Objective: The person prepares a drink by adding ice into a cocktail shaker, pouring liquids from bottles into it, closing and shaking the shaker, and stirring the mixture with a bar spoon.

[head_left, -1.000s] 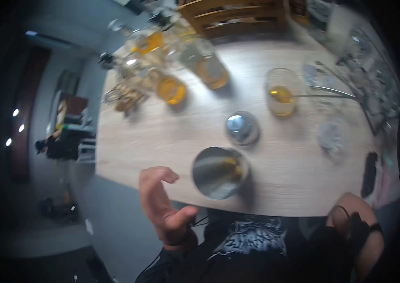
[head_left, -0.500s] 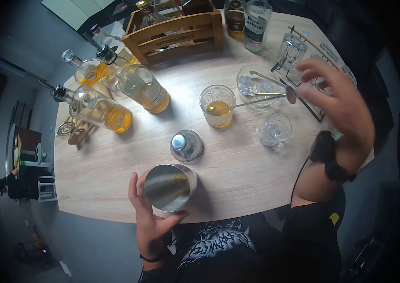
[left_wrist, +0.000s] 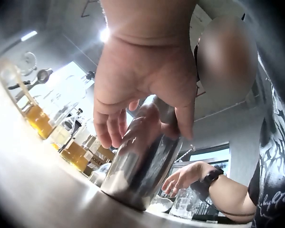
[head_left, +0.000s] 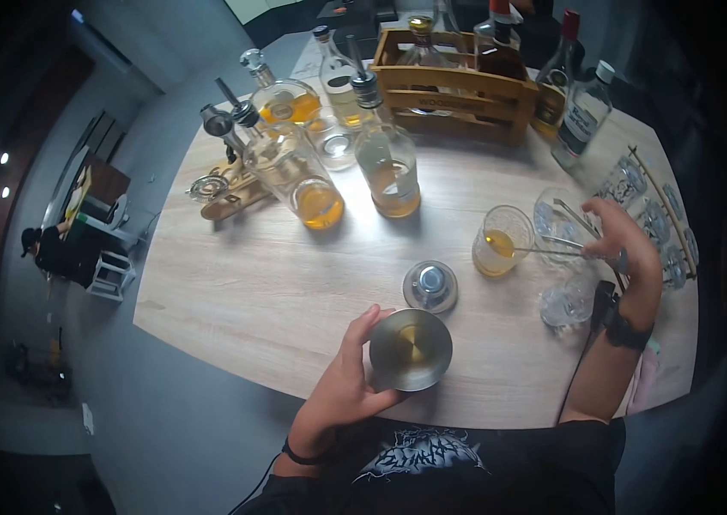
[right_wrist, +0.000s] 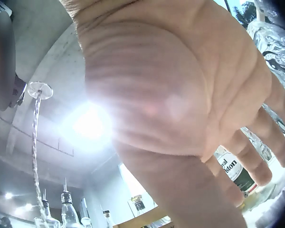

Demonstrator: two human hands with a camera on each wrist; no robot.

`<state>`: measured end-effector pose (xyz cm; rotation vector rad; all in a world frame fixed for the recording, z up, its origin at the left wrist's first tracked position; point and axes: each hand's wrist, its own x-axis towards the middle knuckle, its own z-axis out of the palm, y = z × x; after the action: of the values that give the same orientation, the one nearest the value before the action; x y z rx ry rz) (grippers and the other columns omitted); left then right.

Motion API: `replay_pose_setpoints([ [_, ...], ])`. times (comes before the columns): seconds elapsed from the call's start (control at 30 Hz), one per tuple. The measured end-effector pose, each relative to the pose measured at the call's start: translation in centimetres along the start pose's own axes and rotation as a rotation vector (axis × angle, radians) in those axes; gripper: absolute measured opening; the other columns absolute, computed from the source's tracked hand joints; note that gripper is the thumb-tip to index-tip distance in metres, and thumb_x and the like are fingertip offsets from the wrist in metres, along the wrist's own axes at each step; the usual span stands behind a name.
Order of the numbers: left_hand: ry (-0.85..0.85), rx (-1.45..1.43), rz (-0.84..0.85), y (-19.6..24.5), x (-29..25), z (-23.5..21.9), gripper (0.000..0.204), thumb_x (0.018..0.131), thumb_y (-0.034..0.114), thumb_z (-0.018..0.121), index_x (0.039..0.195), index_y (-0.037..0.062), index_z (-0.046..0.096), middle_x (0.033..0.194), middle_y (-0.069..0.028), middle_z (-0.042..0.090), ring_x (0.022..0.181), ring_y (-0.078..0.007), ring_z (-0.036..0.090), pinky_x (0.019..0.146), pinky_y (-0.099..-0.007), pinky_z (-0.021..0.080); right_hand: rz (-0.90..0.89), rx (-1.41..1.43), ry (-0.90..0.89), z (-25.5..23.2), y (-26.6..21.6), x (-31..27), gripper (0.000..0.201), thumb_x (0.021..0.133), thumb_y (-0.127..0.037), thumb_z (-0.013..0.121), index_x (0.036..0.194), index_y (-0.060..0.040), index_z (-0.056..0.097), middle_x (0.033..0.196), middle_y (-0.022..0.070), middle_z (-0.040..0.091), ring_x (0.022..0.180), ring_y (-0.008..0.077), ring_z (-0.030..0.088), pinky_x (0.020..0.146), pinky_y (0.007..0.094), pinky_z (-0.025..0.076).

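My left hand grips a metal shaker tin from the side, thumb and fingers round its wall. A little pale yellow liquid shows inside, and the tin stands upright on the table. Over a glass bowl my right hand reaches with spread, loosely bent fingers around the ends of metal tongs. Beside it a patterned glass holds amber liquid and a long twisted bar spoon. The metal shaker top sits just beyond the tin.
A short clear glass stands near my right wrist. Pourer bottles and a strainer on a wooden board are at the left. Behind are a wooden crate of bottles and a labelled bottle. Upturned glasses line the right.
My left hand, at first apart from the tin, has come round it and grips it. The right hand has risen from the lap and lowered toward the tongs. The head view has shifted.
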<state>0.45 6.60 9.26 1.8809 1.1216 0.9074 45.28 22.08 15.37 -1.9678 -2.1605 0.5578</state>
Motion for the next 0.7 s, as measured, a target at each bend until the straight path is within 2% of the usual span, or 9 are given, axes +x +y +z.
replay_pose_setpoints([
  [0.03, -0.014, -0.027, -0.002, 0.0, 0.0, 0.0, 0.124, 0.069, 0.009, 0.094, 0.161, 0.0042, 0.011, 0.148, -0.0219, 0.049, 0.134, -0.0325, 0.055, 0.113, -0.0427, 0.041, 0.048, 0.016, -0.006, 0.0, 0.3, -0.2, 0.071, 0.066, -0.003, 0.087, 0.129, -0.0009, 0.057, 0.126, 0.0195, 0.061, 0.121, 0.0339, 0.058, 0.104, 0.0387, 0.047],
  [0.07, -0.013, -0.025, 0.014, -0.1, 0.2, 0.0, 0.123, 0.069, 0.009, 0.093, 0.161, 0.0048, 0.011, 0.149, -0.0227, 0.049, 0.136, -0.0326, 0.054, 0.113, -0.0428, 0.041, -0.009, -0.008, 0.053, 0.8, 1.3, -0.1, 0.073, 0.062, -0.002, 0.090, 0.127, -0.0004, 0.057, 0.123, 0.0189, 0.061, 0.118, 0.0339, 0.060, 0.102, 0.0388, 0.048],
  [0.17, -0.018, -0.016, 0.036, 0.0, 0.3, -0.2, 0.122, 0.070, 0.009, 0.092, 0.161, 0.0045, 0.011, 0.148, -0.0225, 0.049, 0.137, -0.0318, 0.053, 0.114, -0.0424, 0.040, -0.025, -0.022, 0.058, 1.2, 1.9, -0.3, 0.065, 0.065, -0.001, 0.086, 0.123, -0.0005, 0.057, 0.120, 0.0198, 0.063, 0.111, 0.0355, 0.062, 0.093, 0.0386, 0.049],
  [0.27, -0.025, -0.017, 0.018, 0.2, 0.2, -0.1, 0.121, 0.070, 0.009, 0.091, 0.161, 0.0035, 0.011, 0.145, -0.0219, 0.052, 0.134, -0.0313, 0.055, 0.113, -0.0418, 0.040, -0.050, -0.063, 0.066, 1.4, 2.2, 0.0, 0.064, 0.063, 0.001, 0.084, 0.121, 0.0001, 0.058, 0.116, 0.0204, 0.065, 0.108, 0.0357, 0.063, 0.090, 0.0382, 0.049],
  [0.37, -0.024, -0.043, 0.011, -0.2, 0.1, 0.0, 0.121, 0.069, 0.009, 0.091, 0.161, 0.0023, 0.012, 0.142, -0.0213, 0.055, 0.131, -0.0313, 0.058, 0.113, -0.0412, 0.040, 0.043, -0.008, 0.046, 1.5, 1.7, -0.1, 0.063, 0.059, 0.002, 0.081, 0.119, 0.0008, 0.059, 0.111, 0.0219, 0.066, 0.106, 0.0362, 0.064, 0.088, 0.0377, 0.050],
  [0.43, -0.023, -0.022, 0.016, -0.1, 0.1, 0.0, 0.121, 0.069, 0.009, 0.092, 0.161, 0.0020, 0.012, 0.140, -0.0208, 0.056, 0.130, -0.0309, 0.059, 0.113, -0.0412, 0.040, 0.026, -0.007, 0.088, 1.6, 1.7, -0.2, 0.064, 0.056, 0.002, 0.079, 0.116, 0.0017, 0.059, 0.107, 0.0230, 0.066, 0.101, 0.0358, 0.065, 0.084, 0.0372, 0.051],
  [0.57, -0.016, 0.024, -0.014, 0.6, -0.1, -0.1, 0.123, 0.068, 0.007, 0.092, 0.160, 0.0016, 0.010, 0.140, -0.0205, 0.056, 0.129, -0.0293, 0.059, 0.114, -0.0413, 0.040, 0.156, 0.036, -0.031, 0.7, 1.5, 0.1, 0.054, 0.065, 0.004, 0.072, 0.117, 0.0007, 0.059, 0.106, 0.0229, 0.067, 0.096, 0.0343, 0.066, 0.080, 0.0388, 0.052],
  [0.63, -0.011, 0.037, -0.001, 0.4, -0.3, -0.1, 0.124, 0.068, 0.006, 0.092, 0.160, 0.0015, 0.010, 0.140, -0.0204, 0.055, 0.128, -0.0294, 0.059, 0.113, -0.0415, 0.040, -0.042, -0.025, 0.027, 1.2, 3.4, 0.0, 0.045, 0.072, 0.005, 0.067, 0.116, -0.0005, 0.061, 0.106, 0.0228, 0.068, 0.098, 0.0364, 0.066, 0.082, 0.0410, 0.052],
  [0.7, -0.025, 0.036, 0.019, 0.1, -0.6, 0.0, 0.124, 0.068, 0.005, 0.091, 0.160, 0.0015, 0.009, 0.140, -0.0204, 0.055, 0.127, -0.0294, 0.059, 0.112, -0.0418, 0.041, -0.026, -0.069, -0.017, 0.6, 4.4, 0.4, 0.057, 0.067, -0.002, 0.083, 0.119, -0.0030, 0.060, 0.115, 0.0184, 0.066, 0.109, 0.0349, 0.064, 0.091, 0.0422, 0.052],
])
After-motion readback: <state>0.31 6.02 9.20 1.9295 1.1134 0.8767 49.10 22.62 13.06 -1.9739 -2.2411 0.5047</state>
